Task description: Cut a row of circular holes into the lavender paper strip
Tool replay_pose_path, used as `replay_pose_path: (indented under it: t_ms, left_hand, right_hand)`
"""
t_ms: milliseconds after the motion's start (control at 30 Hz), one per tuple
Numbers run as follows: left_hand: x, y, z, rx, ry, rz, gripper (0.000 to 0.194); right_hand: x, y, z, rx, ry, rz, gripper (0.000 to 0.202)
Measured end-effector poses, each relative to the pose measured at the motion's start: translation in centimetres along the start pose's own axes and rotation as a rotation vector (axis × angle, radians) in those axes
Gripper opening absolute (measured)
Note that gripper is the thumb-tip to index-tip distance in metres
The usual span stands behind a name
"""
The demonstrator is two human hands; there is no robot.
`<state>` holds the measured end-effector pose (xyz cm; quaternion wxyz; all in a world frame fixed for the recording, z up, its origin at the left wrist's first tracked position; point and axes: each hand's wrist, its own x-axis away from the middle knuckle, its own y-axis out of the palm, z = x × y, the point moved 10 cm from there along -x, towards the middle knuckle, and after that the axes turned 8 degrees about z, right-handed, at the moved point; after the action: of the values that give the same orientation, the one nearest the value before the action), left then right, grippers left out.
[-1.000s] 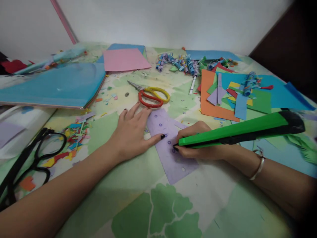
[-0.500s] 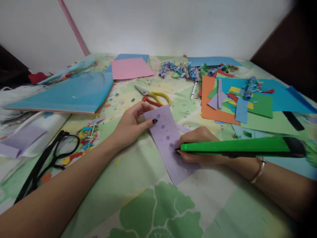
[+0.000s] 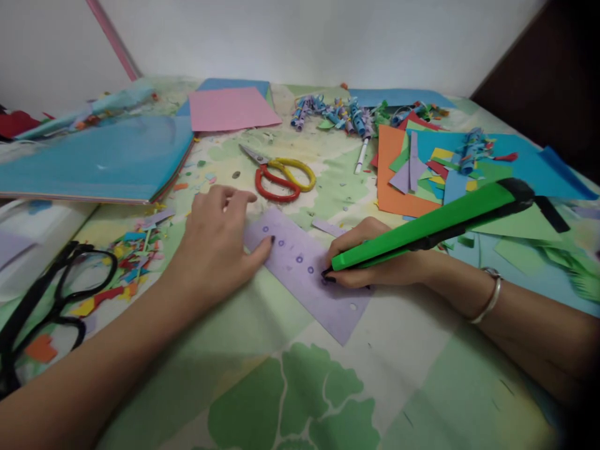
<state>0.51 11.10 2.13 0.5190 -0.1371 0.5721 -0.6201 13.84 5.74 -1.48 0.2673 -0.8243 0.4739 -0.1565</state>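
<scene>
A strip of purple paper [image 3: 309,294] lies slantwise on the tablecloth, with a row of small dark circles and a pale hole near its lower end. My left hand [image 3: 220,240] rests at the strip's upper left end, thumb tip on the paper and fingers apart on the cloth side. Closed round a green utility knife [image 3: 422,231], my right hand [image 3: 375,256] leans on the paper's right part. The knife's black-capped end points up right. Its tip is near the lowest circle, partly hidden by the fingers.
Scissors [image 3: 281,178] with red and yellow handles lie beyond the paper. Black glasses [image 3: 60,306] and paper scraps [image 3: 135,250] are at left, below a blue folder [image 3: 103,159]. Coloured sheets [image 3: 407,181] pile at right; curled paper rolls [image 3: 356,119] sit behind.
The purple strip has turned and now lies flatter, more crosswise. My left hand has shifted left, its fingers more spread. The knife's back end has tilted upward.
</scene>
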Motion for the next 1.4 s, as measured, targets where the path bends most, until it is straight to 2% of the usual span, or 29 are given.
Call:
replay_pose_path:
  t_ms: [67,167,267,367,800,967,1100,1233,1400]
  left_hand:
    - [0.5,0.4,2.5,0.022,0.203,-0.005,0.058]
    - [2.1,2.3,5.1,0.124,0.405,-0.177,0.063]
    - [3.6,4.2,6.1,0.106,0.504,-0.349,0.068]
    - [4.1,5.0,6.0,0.067,0.525,-0.405,0.067]
    - [4.0,4.9,6.0,0.011,0.548,-0.376,0.067]
    - [4.5,4.0,7.3,-0.107,0.554,-0.26,0.064]
    - [5.1,3.1,8.3,-0.164,0.509,-0.153,0.062]
    - [5.7,2.8,8.6,-0.169,0.512,-0.116,0.061]
    - [5.6,2.7,8.5,-0.138,0.529,-0.091,0.06]
  right_hand:
    - [-0.1,-0.1,0.2,0.031,-0.003,0.023,0.009]
    - [-0.1,-0.4,-0.2,0.076,-0.07,0.063,0.009]
    - [-0.1,-0.6,-0.8,0.143,-0.158,0.104,0.01]
    - [0.0,-0.7,-1.3,0.204,-0.199,0.129,0.009]
    - [0.2,-0.8,-1.0,0.205,-0.154,0.147,0.007]
    - [0.7,-0.3,-2.0,0.208,-0.202,0.073,0.015]
    - [0.6,-0.4,-1.4,0.253,-0.076,0.048,0.012]
    - [0.1,-0.7,-0.6,0.161,-0.032,0.063,0.013]
    - [0.0,-0.2,-0.2,0.044,-0.046,-0.019,0.014]
